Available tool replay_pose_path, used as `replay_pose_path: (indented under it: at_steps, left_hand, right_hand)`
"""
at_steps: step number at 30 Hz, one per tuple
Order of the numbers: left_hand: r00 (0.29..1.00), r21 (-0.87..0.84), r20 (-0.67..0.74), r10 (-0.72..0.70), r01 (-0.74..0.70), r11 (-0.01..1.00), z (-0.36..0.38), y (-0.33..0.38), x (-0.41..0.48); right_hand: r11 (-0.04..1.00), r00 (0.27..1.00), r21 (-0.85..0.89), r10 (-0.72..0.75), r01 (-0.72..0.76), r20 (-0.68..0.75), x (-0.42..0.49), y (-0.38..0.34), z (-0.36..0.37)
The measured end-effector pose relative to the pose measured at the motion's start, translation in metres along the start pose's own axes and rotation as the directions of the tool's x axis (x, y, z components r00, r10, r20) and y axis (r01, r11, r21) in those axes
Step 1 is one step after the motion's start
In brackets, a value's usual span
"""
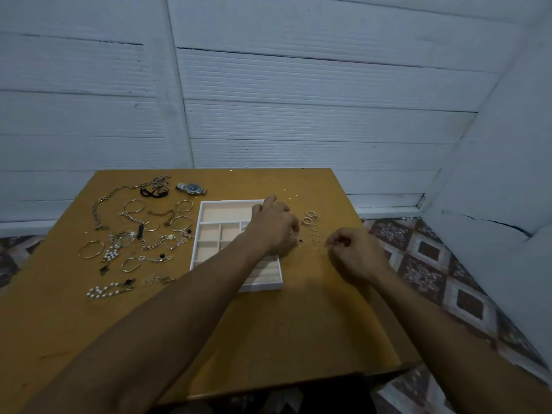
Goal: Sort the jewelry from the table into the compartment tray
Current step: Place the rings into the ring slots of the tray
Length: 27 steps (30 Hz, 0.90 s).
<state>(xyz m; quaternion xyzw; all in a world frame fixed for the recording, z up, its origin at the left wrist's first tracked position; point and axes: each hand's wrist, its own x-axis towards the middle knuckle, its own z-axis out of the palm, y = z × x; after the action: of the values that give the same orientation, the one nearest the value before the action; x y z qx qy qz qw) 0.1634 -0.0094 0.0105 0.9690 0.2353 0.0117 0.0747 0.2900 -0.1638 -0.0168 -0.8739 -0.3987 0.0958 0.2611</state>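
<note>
A white compartment tray [199, 234] with beige lining sits mid-table; its right half is hidden under my left forearm. My left hand [273, 227] reaches across the tray to its right edge, fingers curled down onto small rings [298, 241] lying on the wood. My right hand [357, 253] hovers just right of them with fingers curled in a pinch; what it holds is too small to see. More rings [311, 218] lie in a loose group beyond. Bangles, chains and pearl pieces [134, 234] are spread left of the tray, and a wristwatch [191, 188] lies at the back.
The wooden table [283, 324] ends near the white panelled wall behind and at a patterned floor [433, 264] on the right. A black cord [153, 192] lies near the watch.
</note>
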Motion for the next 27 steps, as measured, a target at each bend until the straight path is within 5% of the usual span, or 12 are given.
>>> replay_pose_path:
  at_steps: [16, 27]
  left_hand:
    - [0.998, 0.03, 0.063, 0.021, -0.023, 0.999, 0.011, 0.015, 0.022]
    - [1.0, -0.099, 0.02, 0.017, -0.015, 0.995, 0.016, 0.012, 0.023]
  right_hand:
    - [1.0, 0.999, 0.011, -0.025, 0.024, 0.044, 0.002, 0.0, 0.01]
    - [0.999, 0.999, -0.014, -0.029, 0.029, 0.036, 0.003, -0.001, 0.01]
